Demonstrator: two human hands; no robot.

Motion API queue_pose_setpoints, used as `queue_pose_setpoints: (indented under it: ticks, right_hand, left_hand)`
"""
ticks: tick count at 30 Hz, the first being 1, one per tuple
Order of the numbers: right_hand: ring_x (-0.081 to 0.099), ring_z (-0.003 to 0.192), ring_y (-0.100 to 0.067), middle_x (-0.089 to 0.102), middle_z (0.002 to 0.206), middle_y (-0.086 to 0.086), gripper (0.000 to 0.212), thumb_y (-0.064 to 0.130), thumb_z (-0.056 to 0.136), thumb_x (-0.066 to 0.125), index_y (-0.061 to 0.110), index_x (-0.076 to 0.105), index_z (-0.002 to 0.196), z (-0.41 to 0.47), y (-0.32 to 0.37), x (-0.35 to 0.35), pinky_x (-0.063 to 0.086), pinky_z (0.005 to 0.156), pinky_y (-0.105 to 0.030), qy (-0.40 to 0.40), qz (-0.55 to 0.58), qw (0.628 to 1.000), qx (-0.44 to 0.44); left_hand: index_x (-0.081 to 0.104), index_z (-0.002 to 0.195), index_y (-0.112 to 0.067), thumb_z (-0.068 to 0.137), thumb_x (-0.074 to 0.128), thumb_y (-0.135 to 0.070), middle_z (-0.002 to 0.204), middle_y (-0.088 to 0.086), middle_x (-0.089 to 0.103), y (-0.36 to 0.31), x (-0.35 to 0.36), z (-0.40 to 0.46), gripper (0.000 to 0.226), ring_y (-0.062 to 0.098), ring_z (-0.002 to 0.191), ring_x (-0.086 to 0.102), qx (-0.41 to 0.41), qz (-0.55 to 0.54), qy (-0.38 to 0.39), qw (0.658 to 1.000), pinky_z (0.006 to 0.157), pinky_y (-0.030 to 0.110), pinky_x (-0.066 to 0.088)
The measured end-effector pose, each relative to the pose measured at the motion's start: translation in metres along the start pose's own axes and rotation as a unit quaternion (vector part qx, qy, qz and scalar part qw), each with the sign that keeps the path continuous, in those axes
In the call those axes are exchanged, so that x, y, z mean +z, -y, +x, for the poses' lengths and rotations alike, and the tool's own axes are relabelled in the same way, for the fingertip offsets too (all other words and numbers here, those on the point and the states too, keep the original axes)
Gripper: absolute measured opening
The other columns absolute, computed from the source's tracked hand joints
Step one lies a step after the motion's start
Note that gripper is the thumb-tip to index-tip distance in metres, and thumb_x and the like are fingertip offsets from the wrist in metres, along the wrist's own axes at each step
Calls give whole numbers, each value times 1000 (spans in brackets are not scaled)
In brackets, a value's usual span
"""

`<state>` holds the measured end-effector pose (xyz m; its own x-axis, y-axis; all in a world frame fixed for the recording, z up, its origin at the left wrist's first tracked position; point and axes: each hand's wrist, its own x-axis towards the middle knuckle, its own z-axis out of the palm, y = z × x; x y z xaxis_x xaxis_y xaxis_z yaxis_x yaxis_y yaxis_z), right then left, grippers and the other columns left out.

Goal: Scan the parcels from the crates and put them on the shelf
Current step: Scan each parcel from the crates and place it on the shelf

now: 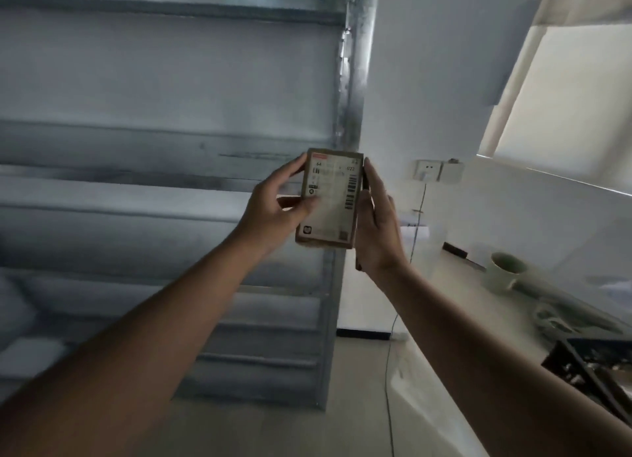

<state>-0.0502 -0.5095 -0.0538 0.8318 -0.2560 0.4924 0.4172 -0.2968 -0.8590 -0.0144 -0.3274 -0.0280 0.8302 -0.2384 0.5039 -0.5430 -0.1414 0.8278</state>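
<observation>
Parcel (pixel 330 200) gripped between left hand (pixel 273 210) and right hand (pixel 374 224), label text blurred.

Head view — forward, near shelf (pixel 164 142)
</observation>
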Motion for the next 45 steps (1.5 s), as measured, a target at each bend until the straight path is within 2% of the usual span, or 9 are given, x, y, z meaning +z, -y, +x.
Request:
queue_pose_setpoints:
  ticks: [4,11,15,20,23,29,32,37,45]
  right_hand:
    - [55,130,-35,50,144,-15,61,43,107,32,38,30,167,-1,17,81,55,103,-59,36,-3,999,-10]
    - [56,124,-24,48,144,-9,54,34,113,33,46,30,165,18,23,205,57,101,-55,111,5,993,-43]
    - [58,122,-31,52,141,-14,53,26,115,33,41,33,165,42,21,276,59,99,-54,158,30,986,-51]
    - [54,125,-31,51,141,-16,58,26,110,30,35,32,167,73,22,359,54,106,-55,204,51,975,-71]
    - [53,129,-30,49,143,-15,54,24,115,30,36,32,167,93,24,407,51,110,-54,242,77,964,-83]
    - [54,121,-13,48,140,-13,52,27,117,30,37,30,168,112,35,498,52,101,-25,285,110,945,-114]
    - [50,111,18,47,140,-12,52,25,117,31,35,31,167,114,43,544,43,82,3,297,121,940,-119]
    - [55,113,-1,51,141,-15,52,21,116,30,33,31,168,111,66,629,48,86,-4,309,134,932,-134]
    - [42,105,27,48,143,-12,53,21,117,30,36,30,168,94,110,783,36,80,9,283,125,946,-102]
  left_hand:
    - [45,160,-35,96,79,-27,156,-10,51,19,-76,-13,73,24,143,54,-18,28,-40,999,110,52,54]
    - [48,156,-40,96,78,-29,148,-15,56,48,-188,-26,68,11,123,67,-40,66,-118,990,88,37,65]
    - [47,157,-37,97,79,-26,149,-9,57,67,-244,-20,69,16,122,69,-54,100,-165,980,89,40,66]
    - [44,160,-33,95,78,-15,149,-7,56,89,-306,-3,75,-11,120,61,-68,137,-212,965,93,29,62]
    - [45,160,-31,93,80,-11,139,-7,62,102,-340,5,78,1,124,64,-67,143,-250,955,94,25,60]
    - [44,161,-32,92,82,-9,135,1,65,122,-414,10,82,13,115,72,-84,130,-303,940,91,32,63]
    - [45,160,-35,90,84,-11,135,-1,66,131,-453,8,84,13,114,73,-95,121,-322,934,89,33,64]
    - [44,160,-36,88,84,-7,135,-5,66,149,-533,4,88,10,112,74,-104,114,-333,930,85,33,65]
    - [43,161,-33,88,85,-5,133,-7,68,184,-695,-2,89,7,118,70,-96,132,-310,937,83,24,62]
